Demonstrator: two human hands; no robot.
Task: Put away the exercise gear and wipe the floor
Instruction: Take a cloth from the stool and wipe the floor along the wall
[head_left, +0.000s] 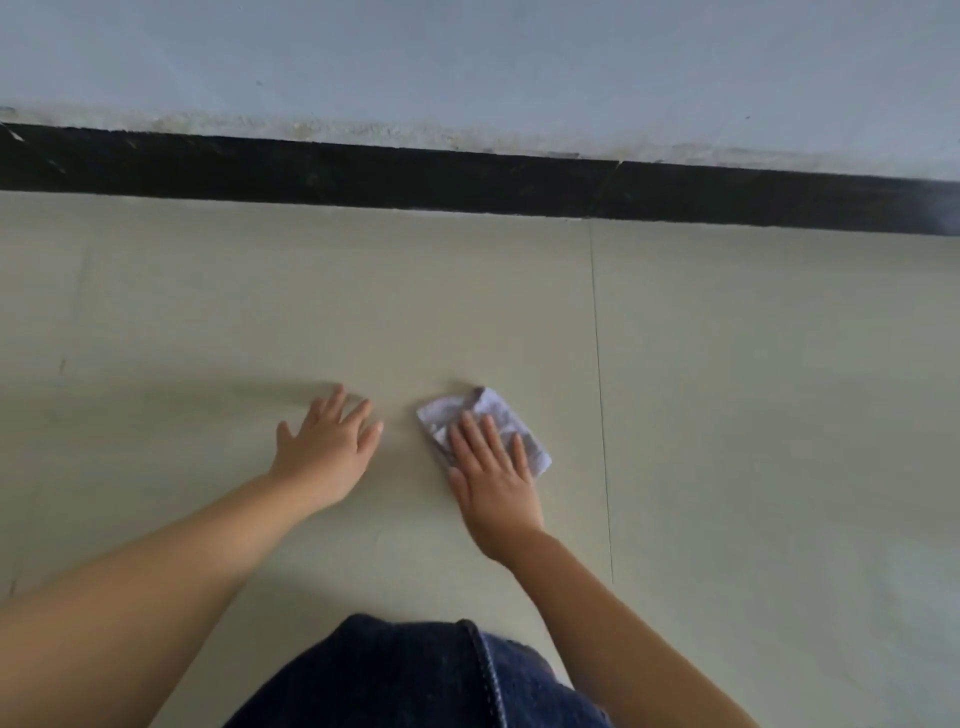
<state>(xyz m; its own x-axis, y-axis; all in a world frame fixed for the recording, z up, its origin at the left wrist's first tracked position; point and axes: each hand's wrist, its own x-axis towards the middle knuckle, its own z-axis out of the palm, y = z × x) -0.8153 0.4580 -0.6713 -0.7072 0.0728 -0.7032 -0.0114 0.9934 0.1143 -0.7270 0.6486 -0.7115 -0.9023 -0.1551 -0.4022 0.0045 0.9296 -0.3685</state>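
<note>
Wiping is the step in hand, I judge: my right hand (491, 480) presses flat, fingers spread, on a crumpled pale lilac cloth (485, 421), gripping nothing. My left hand (327, 447) lies open just beside it, bracing me on the smooth beige tiled floor (753, 389). No exercise gear shows.

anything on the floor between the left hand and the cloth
Nothing: the head view shows only bare floor between the left hand and the cloth under the right hand.
</note>
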